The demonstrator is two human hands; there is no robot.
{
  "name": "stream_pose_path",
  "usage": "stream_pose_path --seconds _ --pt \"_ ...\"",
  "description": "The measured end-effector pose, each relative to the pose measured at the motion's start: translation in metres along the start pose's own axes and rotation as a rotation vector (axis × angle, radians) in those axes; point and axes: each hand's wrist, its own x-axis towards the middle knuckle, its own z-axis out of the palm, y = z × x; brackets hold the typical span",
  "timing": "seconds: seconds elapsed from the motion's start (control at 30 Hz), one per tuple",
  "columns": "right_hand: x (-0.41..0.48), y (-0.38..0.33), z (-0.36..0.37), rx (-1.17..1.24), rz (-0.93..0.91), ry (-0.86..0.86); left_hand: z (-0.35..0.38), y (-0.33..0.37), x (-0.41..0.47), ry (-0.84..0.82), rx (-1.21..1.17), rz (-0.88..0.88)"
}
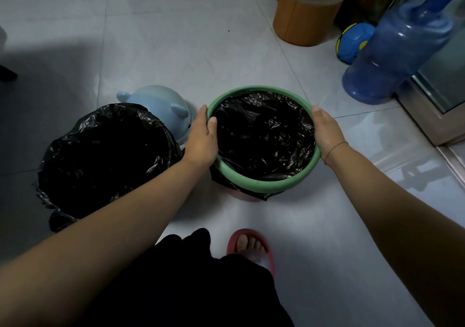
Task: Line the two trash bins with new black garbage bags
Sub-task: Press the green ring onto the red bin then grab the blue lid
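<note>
Looks nearly finished: lined bin [57, 150] at eight o'clock; centre, second bag [264, 135] under green ring [264, 183], gripped by left hand [201, 142] at nine, right hand [327, 132] at three. Left: seating ring.

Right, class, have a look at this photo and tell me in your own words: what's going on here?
A person stands over a tiled floor, fitting a liner. Their left hand and right hand grip opposite sides of a green ring seated over a black bag, whose edge sticks out below the ring. To the left, a second black bag is already spread open, hiding the bin beneath. A light blue lid lies behind them.
</note>
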Motion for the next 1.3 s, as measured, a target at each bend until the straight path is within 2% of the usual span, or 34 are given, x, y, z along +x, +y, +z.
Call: stream_pose_path --seconds 0.13,0.2,0.3,0.37,0.43,0.5,0.6,0.67,0.8,0.97,1.1,1.2,1.3 --pt "-0.003 -0.005 -0.002 -0.175 -0.004 -0.026 -0.009 0.005 0.002 -0.147 0.02 -0.068" --pt "0.001 -0.019 -0.005 -0.346 -0.043 0.022 -0.024 0.009 0.008 -0.237 0.133 -0.092" --pt "0.007 -0.067 0.014 -0.585 -0.302 0.121 -0.067 0.022 0.035 -0.253 0.32 0.021" --pt "0.01 -0.102 0.054 -0.661 -0.523 0.033 -0.111 0.025 0.058 -0.176 0.363 0.091" --pt "0.013 -0.128 0.113 -0.675 -0.614 -0.156 -0.161 0.011 0.084 -0.08 0.402 0.043" --pt "0.016 -0.141 0.175 -0.685 -0.566 -0.385 -0.212 -0.019 0.11 -0.07 0.382 -0.106" --pt "0.03 -0.138 0.247 -0.714 -0.281 -0.651 -0.261 -0.069 0.134 -0.172 0.248 -0.378" --pt "0.042 -0.131 0.276 -0.742 -0.083 -0.72 -0.273 -0.103 0.149 -0.214 0.266 -0.458" --pt "0.067 -0.11 0.307 -0.912 0.084 -0.719 -0.256 -0.157 0.177 -0.297 0.309 -0.496" --pt "0.09 -0.09 0.326 -1.0 0.055 -0.703 -0.231 -0.182 0.214 -0.374 0.395 -0.408" --pt "0.097 -0.082 0.332 -1.027 0.024 -0.704 -0.217 -0.191 0.231 -0.406 0.334 -0.372" --pt "0.099 -0.082 0.332 -1.064 -0.01 -0.704 -0.212 -0.2 0.236 -0.322 0.355 -0.334" --pt "0.1 -0.087 0.332 -1.123 -0.124 -0.598 -0.215 -0.203 0.237 -0.188 0.451 -0.309"
